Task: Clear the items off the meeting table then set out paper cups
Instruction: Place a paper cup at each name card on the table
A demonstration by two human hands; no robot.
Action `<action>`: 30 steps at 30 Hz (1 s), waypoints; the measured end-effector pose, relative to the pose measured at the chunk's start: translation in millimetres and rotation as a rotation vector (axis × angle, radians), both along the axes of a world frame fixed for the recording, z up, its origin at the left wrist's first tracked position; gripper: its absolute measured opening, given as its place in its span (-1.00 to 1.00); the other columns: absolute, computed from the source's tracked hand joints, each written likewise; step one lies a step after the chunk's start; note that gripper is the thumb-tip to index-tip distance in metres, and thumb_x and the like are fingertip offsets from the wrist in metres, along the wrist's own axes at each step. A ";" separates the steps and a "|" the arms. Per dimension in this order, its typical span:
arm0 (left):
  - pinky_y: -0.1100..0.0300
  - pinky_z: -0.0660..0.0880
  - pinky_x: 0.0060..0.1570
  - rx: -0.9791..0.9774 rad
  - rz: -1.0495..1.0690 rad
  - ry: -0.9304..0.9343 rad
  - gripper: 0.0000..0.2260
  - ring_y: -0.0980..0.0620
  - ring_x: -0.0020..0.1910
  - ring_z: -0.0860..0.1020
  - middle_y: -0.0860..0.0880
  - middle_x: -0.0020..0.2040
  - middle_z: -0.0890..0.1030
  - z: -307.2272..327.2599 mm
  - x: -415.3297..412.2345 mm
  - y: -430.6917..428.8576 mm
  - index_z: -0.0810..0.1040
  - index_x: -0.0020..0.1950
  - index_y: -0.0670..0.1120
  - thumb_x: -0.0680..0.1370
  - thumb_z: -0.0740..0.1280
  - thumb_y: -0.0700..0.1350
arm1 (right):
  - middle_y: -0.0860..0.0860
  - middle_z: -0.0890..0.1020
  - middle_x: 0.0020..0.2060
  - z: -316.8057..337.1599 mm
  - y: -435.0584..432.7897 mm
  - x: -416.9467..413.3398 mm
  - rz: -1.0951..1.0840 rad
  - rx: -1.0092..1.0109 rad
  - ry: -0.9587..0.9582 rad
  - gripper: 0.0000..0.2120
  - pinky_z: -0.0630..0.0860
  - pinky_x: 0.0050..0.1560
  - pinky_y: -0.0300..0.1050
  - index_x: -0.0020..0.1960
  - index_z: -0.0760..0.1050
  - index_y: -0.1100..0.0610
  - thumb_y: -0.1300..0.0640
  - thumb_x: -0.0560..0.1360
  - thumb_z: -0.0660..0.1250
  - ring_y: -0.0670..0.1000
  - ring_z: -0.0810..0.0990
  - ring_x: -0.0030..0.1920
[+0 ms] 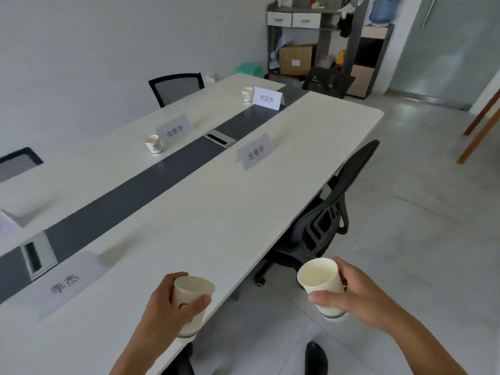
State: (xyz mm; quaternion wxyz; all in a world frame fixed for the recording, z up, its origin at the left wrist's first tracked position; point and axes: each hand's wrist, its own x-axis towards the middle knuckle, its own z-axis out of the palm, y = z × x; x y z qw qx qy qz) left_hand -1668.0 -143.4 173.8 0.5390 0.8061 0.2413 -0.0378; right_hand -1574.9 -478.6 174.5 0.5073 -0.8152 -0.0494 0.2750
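Note:
My left hand point(165, 307) grips a white paper cup point(191, 296) over the near edge of the long white meeting table point(189, 217). My right hand point(359, 296) holds a second paper cup point(322, 282) out past the table's edge, above the floor. Two more paper cups stand on the far side of the table: one point(153, 144) beside a name card point(174, 129), the other point(247, 94) beside the end name card point(267, 98). On the near side are two name cards, one point(254, 154) at mid-table and one point(66, 284) close to me, neither with a cup.
A dark strip with two cable hatches point(219, 137) point(38, 255) runs down the table's middle. A black office chair point(324, 212) is tucked under the near side; further chairs point(176, 86) stand behind the far side. Shelves and boxes point(311, 44) fill the back corner.

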 end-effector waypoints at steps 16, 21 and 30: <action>0.20 0.56 -0.14 -0.024 0.626 0.037 -0.32 0.14 -0.15 0.66 -0.06 -0.08 0.69 8.8 8.7 31.0 0.49 0.12 0.07 0.06 0.51 0.25 | -0.17 0.66 -0.05 -20.8 179.1 188.9 0.643 0.035 0.032 -0.43 0.60 0.06 -0.06 0.08 0.50 -0.14 -0.24 0.12 0.56 -0.12 0.64 -0.03; 0.21 0.54 -0.15 -0.075 0.711 -0.011 -0.36 0.16 -0.17 0.66 0.11 -0.09 0.69 -2.2 23.9 92.1 0.48 0.11 0.10 0.09 0.51 0.22 | -0.16 0.67 -0.06 -22.9 261.0 202.4 0.656 0.066 0.030 -0.43 0.59 -0.01 -0.15 0.07 0.51 -0.16 -0.23 0.11 0.56 -0.14 0.64 -0.04; 0.26 0.54 -0.20 -0.068 0.750 -0.026 -0.52 0.18 -0.19 0.63 -0.02 -0.09 0.66 -10.7 54.7 203.9 0.46 0.07 0.13 0.21 0.52 0.12 | -0.15 0.64 0.01 -39.1 434.0 227.0 0.693 0.048 -0.026 -0.40 0.57 0.05 -0.11 0.12 0.48 -0.14 -0.17 0.13 0.57 -0.11 0.59 0.06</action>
